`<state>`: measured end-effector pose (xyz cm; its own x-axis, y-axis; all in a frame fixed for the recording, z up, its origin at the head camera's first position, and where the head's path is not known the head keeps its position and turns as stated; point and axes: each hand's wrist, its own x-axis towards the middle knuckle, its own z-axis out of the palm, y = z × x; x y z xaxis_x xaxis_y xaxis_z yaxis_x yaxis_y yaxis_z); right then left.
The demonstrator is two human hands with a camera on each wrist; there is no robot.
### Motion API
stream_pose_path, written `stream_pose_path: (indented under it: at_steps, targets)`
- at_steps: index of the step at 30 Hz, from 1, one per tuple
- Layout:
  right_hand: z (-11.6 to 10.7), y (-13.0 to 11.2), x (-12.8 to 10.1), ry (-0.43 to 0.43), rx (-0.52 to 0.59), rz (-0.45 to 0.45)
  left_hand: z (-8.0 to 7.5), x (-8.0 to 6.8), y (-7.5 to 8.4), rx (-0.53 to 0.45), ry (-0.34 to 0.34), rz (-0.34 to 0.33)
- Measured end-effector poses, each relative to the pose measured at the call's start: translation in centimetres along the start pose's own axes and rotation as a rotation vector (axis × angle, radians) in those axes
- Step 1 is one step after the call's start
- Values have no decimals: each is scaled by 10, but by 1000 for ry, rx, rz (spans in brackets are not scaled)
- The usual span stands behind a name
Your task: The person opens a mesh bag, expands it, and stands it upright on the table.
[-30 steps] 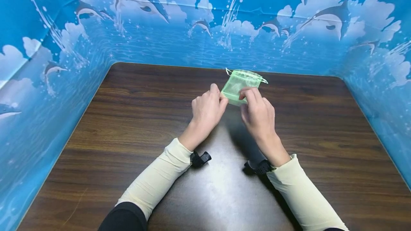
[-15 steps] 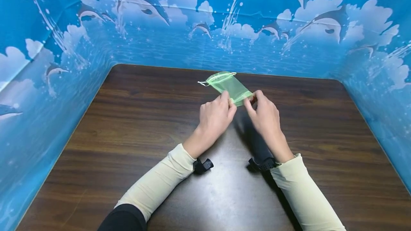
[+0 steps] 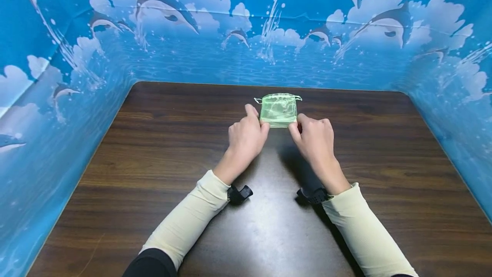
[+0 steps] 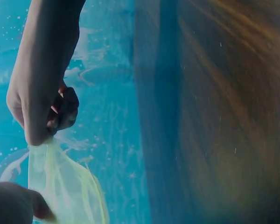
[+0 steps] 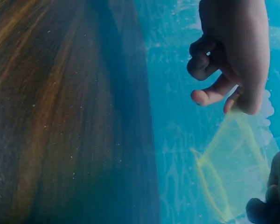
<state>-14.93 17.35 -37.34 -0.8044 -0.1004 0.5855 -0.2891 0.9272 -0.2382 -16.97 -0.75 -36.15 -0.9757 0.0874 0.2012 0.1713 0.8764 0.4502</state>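
A small sheer green drawstring bag (image 3: 279,109) is stretched between both hands toward the far side of the table. White cord loops stick out at its two upper corners, away from the person. My left hand (image 3: 246,136) pinches the near left corner between thumb and fingers. At the near right corner, my right hand (image 3: 317,140) pinches the bag the same way. In the left wrist view the bag (image 4: 67,186) hangs from the pinching fingers, its sheer fabric creased. The right wrist view shows the bag (image 5: 235,163) spread between the two hands.
The dark wood-grain table (image 3: 153,148) has a bright reflection in front of the hands. A blue curtain (image 3: 200,59) printed with dolphins and clouds encloses the back and sides. Black straps (image 3: 239,193) sit on both wrists, below pale sleeves.
The bag swung from tilting right to tilting left, and now lies straight between the hands. My right hand took hold of its near right corner; my left hand shifted right, then back left.
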Motion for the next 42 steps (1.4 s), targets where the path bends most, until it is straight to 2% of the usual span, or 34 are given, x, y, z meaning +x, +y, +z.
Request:
stream_pose_path:
  at_steps: [5, 10, 17, 21, 27, 31, 34, 38, 42]
  targets:
    - [1, -1, 0, 18, 39, -59, -4, 0, -2, -29, -51, -7]
    - [3, -3, -2, 12, 85, -130, -2, 1, -9, 31, -57, 56]
    - [4, -6, -2, 1, 97, -163, 3, 2, -12, 29, -64, 111]
    - [4, -7, -2, -19, 69, -143, 4, 3, -13, 29, 23, 134]
    - [5, -7, -3, -147, -1, 51, 6, 4, -10, 59, 205, 193]
    - [5, -8, -2, -198, 19, 124, 8, 1, -5, 117, 254, 261]
    - [6, -8, -1, -183, 46, 114, 11, 0, -1, 140, 274, 329]
    - [7, -7, -1, -143, 54, 67, 14, -3, 2, 121, 310, 433]
    - [5, -5, -1, -87, 63, 18, 14, -5, 3, 99, 360, 482]
